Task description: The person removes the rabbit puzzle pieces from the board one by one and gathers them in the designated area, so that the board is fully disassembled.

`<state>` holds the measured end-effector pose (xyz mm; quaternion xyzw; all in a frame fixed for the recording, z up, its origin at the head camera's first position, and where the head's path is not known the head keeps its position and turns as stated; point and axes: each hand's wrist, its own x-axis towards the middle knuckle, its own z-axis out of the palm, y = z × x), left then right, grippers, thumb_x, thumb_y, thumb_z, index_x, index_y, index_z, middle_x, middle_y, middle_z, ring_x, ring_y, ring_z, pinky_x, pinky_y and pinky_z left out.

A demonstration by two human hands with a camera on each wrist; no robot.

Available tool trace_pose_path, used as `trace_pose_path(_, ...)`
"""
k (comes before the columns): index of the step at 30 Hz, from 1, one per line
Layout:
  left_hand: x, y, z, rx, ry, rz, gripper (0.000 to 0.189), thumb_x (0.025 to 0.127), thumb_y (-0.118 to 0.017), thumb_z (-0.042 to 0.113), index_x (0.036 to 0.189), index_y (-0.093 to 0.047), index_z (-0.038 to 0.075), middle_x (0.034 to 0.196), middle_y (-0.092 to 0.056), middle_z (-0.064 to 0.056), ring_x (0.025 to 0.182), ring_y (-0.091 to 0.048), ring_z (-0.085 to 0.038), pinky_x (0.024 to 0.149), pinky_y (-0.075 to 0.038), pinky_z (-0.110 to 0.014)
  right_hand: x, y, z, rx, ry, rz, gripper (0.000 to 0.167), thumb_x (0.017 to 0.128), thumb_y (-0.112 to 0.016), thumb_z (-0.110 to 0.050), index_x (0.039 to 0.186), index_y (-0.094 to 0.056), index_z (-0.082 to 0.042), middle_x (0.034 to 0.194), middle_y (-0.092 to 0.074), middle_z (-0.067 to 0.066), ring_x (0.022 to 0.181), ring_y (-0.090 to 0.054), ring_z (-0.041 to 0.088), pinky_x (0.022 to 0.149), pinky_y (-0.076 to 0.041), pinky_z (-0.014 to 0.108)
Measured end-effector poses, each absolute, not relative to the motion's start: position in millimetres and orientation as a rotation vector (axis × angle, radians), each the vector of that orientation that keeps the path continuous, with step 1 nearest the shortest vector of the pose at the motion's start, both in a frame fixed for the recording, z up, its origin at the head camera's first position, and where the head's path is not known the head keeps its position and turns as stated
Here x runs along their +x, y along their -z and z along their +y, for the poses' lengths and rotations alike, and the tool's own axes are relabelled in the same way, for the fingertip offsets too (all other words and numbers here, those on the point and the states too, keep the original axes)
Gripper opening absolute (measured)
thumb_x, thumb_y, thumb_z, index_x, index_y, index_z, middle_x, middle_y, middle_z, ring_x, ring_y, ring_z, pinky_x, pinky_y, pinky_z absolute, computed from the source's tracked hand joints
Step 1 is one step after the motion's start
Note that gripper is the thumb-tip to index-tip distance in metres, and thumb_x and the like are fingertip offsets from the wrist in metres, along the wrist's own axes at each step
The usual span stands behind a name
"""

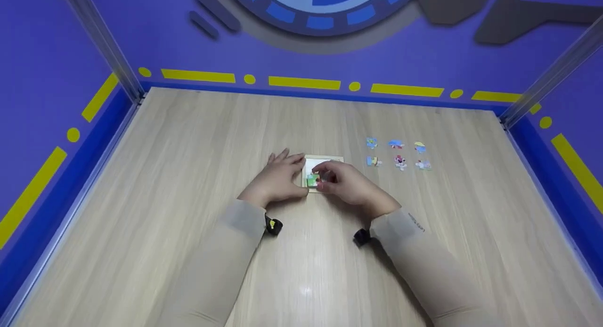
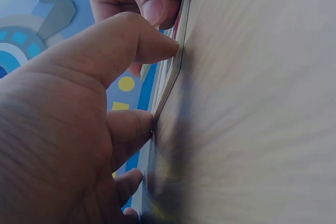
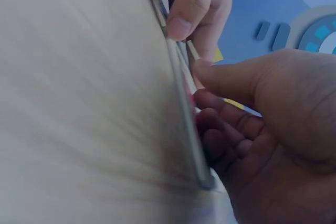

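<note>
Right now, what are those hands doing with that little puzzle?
A person is handling a small jigsaw puzzle. The left hand touches the left side of the wooden frame, while the right hand pinches a green puzzle piece at the frame's near left part. Some of the frame's white inside shows bare. Six loose pieces lie off to the right, in two rows of three.

Location: I work at a booth-like, lab-style workstation. Printed blue-violet panels (image 1: 212, 53) enclose my wood-grain bench (image 1: 306, 270) on three sides, with metal posts (image 1: 96, 31) at the two visible corners. Panel graphics: yellow dashes (image 1: 304, 83) and dots (image 1: 249, 79) low down, a gear-like disc (image 1: 320, 22) above. I wear a black device (image 1: 273, 225) at each wrist.
</note>
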<state>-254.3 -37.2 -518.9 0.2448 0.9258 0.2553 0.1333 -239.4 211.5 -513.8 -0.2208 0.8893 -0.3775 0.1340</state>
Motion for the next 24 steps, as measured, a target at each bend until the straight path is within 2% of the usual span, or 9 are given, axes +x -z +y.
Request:
trace_pose_path(5, -254.6, 519.5, -37.1, 0.708, -0.742, 2.678, 0.097, 0.091, -0.076, 0.045, 0.174, -0.042, 0.008, 0.188, -0.034, -0.002, 0.18, -0.009, -0.039, 0.147, 0.0, -0.061, -238.8, 503.9, 217.7, -0.622, 1.033, 2.543, 0.039, 0.111, -0.073, -0.016, 0.149, -0.07, -0.009, 0.135, -0.077, 0.012, 0.121, -0.073, 0.028, 0.11, -0.06, 0.053)
trace_pose_path(9, -254.4, 519.4, -38.0, 0.693, -0.736, 2.678, 0.097, 0.093, -0.075, 0.046, 0.175, -0.041, 0.008, 0.188, -0.033, -0.001, 0.18, -0.008, -0.038, 0.148, 0.002, -0.06, -238.9, 496.2, 224.4, -0.619, 1.001, 2.521, 0.037, 0.112, -0.071, -0.016, 0.148, -0.07, -0.009, 0.134, -0.078, 0.012, 0.124, -0.074, 0.029, 0.112, -0.061, 0.054)
trace_pose_path(14, -254.0, 521.3, -38.0, 0.682, -0.738, 2.682, 0.097, 0.092, -0.076, 0.047, 0.175, -0.041, 0.009, 0.188, -0.032, 0.0, 0.181, -0.008, -0.037, 0.147, 0.002, -0.06, -235.9, 489.4, 237.5, -0.617, 0.987, 2.523, 0.038, 0.112, -0.072, -0.017, 0.15, -0.07, -0.011, 0.14, -0.077, 0.011, 0.129, -0.074, 0.031, 0.114, -0.061, 0.057)
trace_pose_path(19, -253.5, 521.5, -37.9, 0.679, -0.735, 2.681, 0.097, 0.093, -0.076, 0.047, 0.175, -0.041, 0.01, 0.189, -0.031, 0.001, 0.181, -0.007, -0.037, 0.147, 0.003, -0.06, -233.3, 490.0, 256.9, -0.588, 0.989, 2.559, 0.039, 0.111, -0.074, -0.019, 0.15, -0.071, -0.015, 0.143, -0.075, 0.009, 0.124, -0.071, 0.031, 0.111, -0.06, 0.053)
trace_pose_path(24, -253.9, 520.1, -36.4, 0.676, -0.733, 2.679, 0.097, 0.092, -0.076, 0.046, 0.175, -0.04, 0.009, 0.189, -0.031, 0.001, 0.181, -0.007, -0.036, 0.148, 0.002, -0.059, -230.2, 493.4, 278.7, -0.517, 1.005, 2.601, 0.04, 0.109, -0.076, -0.019, 0.149, -0.072, -0.017, 0.138, -0.074, 0.009, 0.116, -0.067, 0.029, 0.105, -0.058, 0.047)
